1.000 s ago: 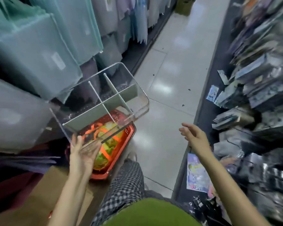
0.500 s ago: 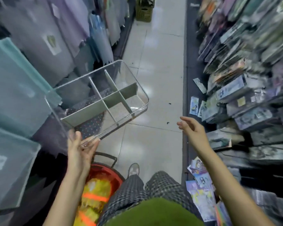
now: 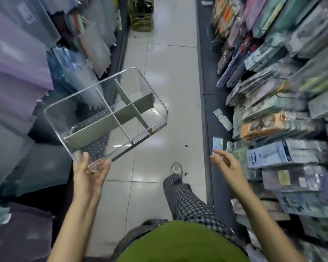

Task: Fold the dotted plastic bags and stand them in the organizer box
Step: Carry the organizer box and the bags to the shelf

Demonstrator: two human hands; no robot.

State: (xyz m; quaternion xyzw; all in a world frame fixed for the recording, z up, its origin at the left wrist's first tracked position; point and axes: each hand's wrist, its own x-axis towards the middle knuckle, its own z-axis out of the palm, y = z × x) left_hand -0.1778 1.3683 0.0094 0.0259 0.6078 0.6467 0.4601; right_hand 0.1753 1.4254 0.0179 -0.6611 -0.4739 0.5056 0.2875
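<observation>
I see my left hand gripping the near corner of the clear organizer box, thumb on the inside of the wall and fingers curled underneath, so the box is held up in the air, tilted, over the left side of the aisle. The box has grey-green dividers crossing inside it, one long and two short, splitting it into compartments, and I can see nothing standing in any of them. Through its clear bottom a dark dotted sheet shows, but I cannot tell whether it lies in the box or below it. My right hand hangs free out to the right, fingers loosely spread and slightly bent, holding nothing, near the packets stacked on the right shelf. On the left hang plastic folders in purple, grey and teal. Below me are my checked trousers and one shoe on the pale tiled floor, and a woven basket sits at the far end of the aisle.
</observation>
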